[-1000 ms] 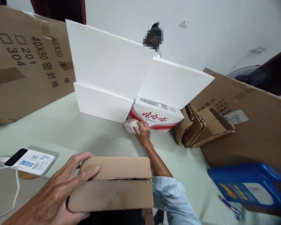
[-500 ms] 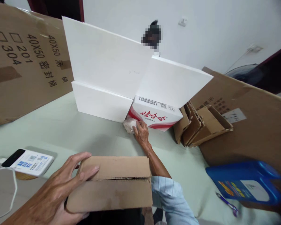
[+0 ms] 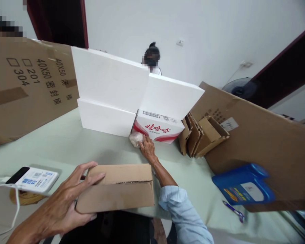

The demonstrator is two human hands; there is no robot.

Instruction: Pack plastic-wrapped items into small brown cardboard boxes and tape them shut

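My left hand (image 3: 75,189) is closed round the left end of a brown cardboard box (image 3: 117,195), thumb and fingers on its top and underside. The box is at the table's near edge, tilted towards me. Further forward, my right hand (image 3: 147,149) reaches to a crumpled clear plastic bundle (image 3: 136,139). Its fingers are stretched out and slightly apart, touching the bundle's right side; the thumb is hidden. What the bundle contains cannot be made out. Right behind it is a white carton with red bands (image 3: 157,126).
White panels (image 3: 109,78) stand behind the carton. Folded cardboard pieces (image 3: 203,135), a blue bottle (image 3: 244,186) and a purple pen (image 3: 234,210) are on the right. A power bank with a cable (image 3: 33,179) lies left. Large cartons (image 3: 33,98) flank the table; a person (image 3: 152,57) is behind the panels.
The view has shifted, showing more of the room. My right hand's fingers look straighter beside the plastic bundle. My left hand keeps its hold on the cardboard box.
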